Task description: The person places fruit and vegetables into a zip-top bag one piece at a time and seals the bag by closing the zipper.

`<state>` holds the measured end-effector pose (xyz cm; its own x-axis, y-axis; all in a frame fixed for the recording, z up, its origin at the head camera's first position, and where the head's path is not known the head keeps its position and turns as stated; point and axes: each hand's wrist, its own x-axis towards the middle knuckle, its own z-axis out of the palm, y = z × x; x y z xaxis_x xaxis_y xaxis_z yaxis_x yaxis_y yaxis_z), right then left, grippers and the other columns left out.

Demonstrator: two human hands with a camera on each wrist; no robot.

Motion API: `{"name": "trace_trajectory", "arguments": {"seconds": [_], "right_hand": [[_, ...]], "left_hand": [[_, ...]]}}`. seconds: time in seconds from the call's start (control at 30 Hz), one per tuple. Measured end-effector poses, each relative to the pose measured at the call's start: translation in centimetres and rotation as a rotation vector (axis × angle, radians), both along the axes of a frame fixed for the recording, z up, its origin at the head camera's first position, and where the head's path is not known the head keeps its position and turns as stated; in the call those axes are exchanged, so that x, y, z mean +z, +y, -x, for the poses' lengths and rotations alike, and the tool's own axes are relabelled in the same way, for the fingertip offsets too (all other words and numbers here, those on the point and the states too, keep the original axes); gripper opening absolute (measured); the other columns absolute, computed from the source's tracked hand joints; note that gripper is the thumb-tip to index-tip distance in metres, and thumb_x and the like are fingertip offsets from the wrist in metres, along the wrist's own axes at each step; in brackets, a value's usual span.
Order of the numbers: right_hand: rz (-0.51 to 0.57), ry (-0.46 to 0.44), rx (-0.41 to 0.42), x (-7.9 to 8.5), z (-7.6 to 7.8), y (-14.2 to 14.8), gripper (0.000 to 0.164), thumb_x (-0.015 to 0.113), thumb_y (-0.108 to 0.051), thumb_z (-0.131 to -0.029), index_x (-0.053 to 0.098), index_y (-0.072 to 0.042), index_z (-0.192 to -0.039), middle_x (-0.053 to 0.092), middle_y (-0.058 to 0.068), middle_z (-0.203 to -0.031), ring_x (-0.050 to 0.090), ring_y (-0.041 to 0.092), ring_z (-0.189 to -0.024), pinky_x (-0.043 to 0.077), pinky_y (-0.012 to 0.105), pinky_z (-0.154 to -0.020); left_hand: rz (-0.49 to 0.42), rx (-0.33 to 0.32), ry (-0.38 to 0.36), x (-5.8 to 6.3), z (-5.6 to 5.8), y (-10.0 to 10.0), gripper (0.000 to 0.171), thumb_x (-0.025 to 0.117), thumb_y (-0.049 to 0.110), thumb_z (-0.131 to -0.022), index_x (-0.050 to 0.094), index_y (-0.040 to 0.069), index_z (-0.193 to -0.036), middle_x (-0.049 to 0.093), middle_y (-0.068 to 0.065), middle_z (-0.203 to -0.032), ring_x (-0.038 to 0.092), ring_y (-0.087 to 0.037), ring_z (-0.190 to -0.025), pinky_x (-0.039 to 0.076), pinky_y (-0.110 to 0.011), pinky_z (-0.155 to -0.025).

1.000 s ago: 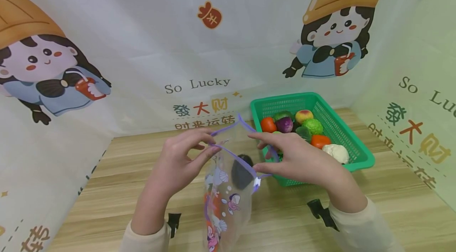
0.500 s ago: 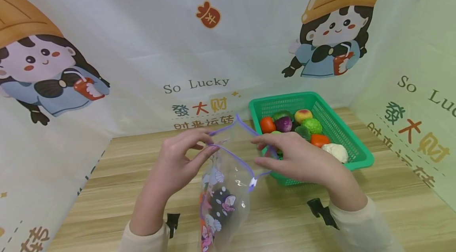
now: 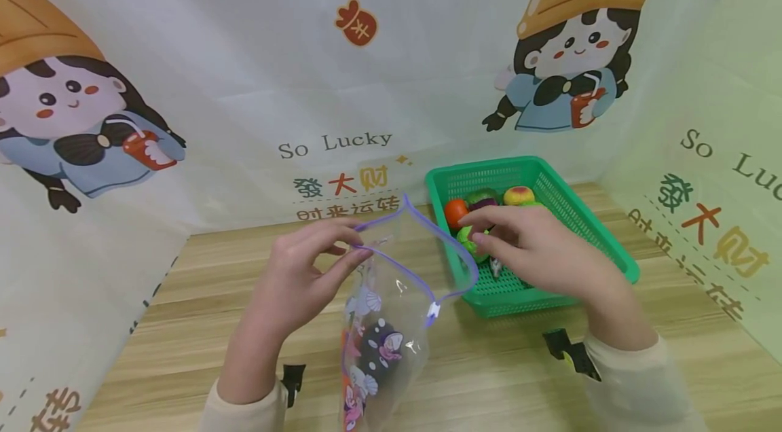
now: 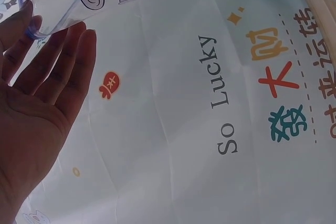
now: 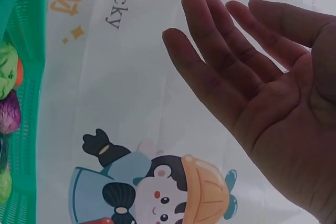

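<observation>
While its purple-edged mouth gapes, a clear plastic zip bag (image 3: 400,296) rises in front of the person, its base cut off by the head view's lower edge. The left hand (image 3: 308,265) bends inward, its narrow grip pinching the bag's rim between thumb and forefinger. The right hand (image 3: 540,245), apart from the bag, reaches over a green basket (image 3: 513,303); its grip is wide, thumb parted from fingers. Where the head view gives mostly the backs of the hands, the left wrist view adds the left palm and straighter remaining fingers, and the right wrist view the right palm and extended fingers. Inside the bag sits a dark rounded item (image 3: 377,357), unclear behind printed film. The basket, on the wooden counter (image 3: 208,323), holds an orange-red vegetable (image 3: 455,213), a leafy green one (image 3: 470,242) and a yellow-and-red fruit (image 3: 518,195), among others. Beyond hangs white cloth (image 3: 244,31) printed with cartoon figures.
</observation>
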<state>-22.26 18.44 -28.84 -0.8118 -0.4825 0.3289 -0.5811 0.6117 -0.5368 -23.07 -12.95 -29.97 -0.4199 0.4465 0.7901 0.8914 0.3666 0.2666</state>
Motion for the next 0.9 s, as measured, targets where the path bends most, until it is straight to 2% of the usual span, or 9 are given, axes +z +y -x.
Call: {"name": "trace_trajectory", "arguments": {"seconds": [0.13,0.37,0.47,0.6,0.7,0.8,0.9], "right_hand": [[0.006,0.018,-0.014,0.3,0.0,0.5,0.021,0.06,-0.018,-0.096,0.064,-0.019,-0.117,0.066,-0.009,-0.087,0.061,0.004,-0.075,0.053,0.033,-0.071],[0.007,0.05,-0.089,0.2,0.4,2.0,0.023,0.065,-0.02,-0.093,0.065,-0.016,-0.116,0.066,-0.005,-0.101,0.064,0.008,-0.085,0.054,0.035,-0.074],[0.004,0.013,-0.145,0.0,1.0,3.0,0.029,0.064,-0.021,-0.093,0.063,-0.011,-0.12,0.063,0.004,-0.113,0.064,0.017,-0.093,0.055,0.039,-0.077],[-0.046,-0.084,-0.241,-0.5,1.9,4.6,0.042,0.062,-0.026,-0.095,0.056,-0.004,-0.13,0.057,0.013,-0.128,0.06,0.027,-0.102,0.054,0.044,-0.08],[-0.117,-0.118,-0.298,-0.9,2.6,5.6,0.046,0.062,-0.029,-0.094,0.054,-0.002,-0.13,0.057,0.017,-0.126,0.059,0.031,-0.102,0.053,0.047,-0.08],[-0.168,-0.134,-0.322,-1.4,3.3,6.3,0.049,0.062,-0.031,-0.094,0.054,0.002,-0.129,0.059,0.024,-0.12,0.059,0.034,-0.099,0.051,0.051,-0.081],[-0.19,-0.162,-0.331,-1.8,3.8,6.7,0.051,0.062,-0.03,-0.094,0.051,0.003,-0.131,0.057,0.027,-0.12,0.059,0.036,-0.099,0.05,0.052,-0.082]], "left_hand": [[-0.004,0.005,-0.002,0.0,0.0,-0.1,0.012,0.076,0.002,-0.079,0.067,0.006,-0.085,0.07,-0.011,-0.105,0.065,-0.022,-0.096,0.058,-0.028,-0.068],[0.0,0.005,-0.004,-0.2,0.1,-0.1,0.011,0.076,0.003,-0.08,0.067,0.007,-0.085,0.07,-0.009,-0.105,0.065,-0.02,-0.097,0.057,-0.026,-0.069],[0.0,0.005,-0.009,-0.2,0.2,-0.2,0.01,0.075,0.003,-0.08,0.067,0.006,-0.086,0.07,-0.01,-0.105,0.065,-0.02,-0.098,0.057,-0.024,-0.07],[-0.012,0.012,-0.019,-0.1,0.3,-0.3,0.011,0.075,0.001,-0.08,0.067,0.005,-0.086,0.07,-0.01,-0.104,0.064,-0.021,-0.099,0.057,-0.023,-0.07],[-0.05,0.036,-0.026,0.0,0.3,-0.3,0.014,0.074,-0.003,-0.079,0.065,0.004,-0.087,0.069,-0.01,-0.104,0.063,-0.021,-0.1,0.057,-0.024,-0.069],[-0.126,0.079,-0.02,0.2,0.1,-0.3,0.016,0.074,-0.007,-0.078,0.065,0.002,-0.088,0.067,-0.011,-0.106,0.062,-0.02,-0.1,0.057,-0.023,-0.068],[-0.219,0.12,0.007,1.1,-0.5,0.2,0.017,0.072,-0.013,-0.076,0.065,-0.002,-0.086,0.067,-0.015,-0.104,0.064,-0.022,-0.096,0.056,-0.022,-0.07]]}}
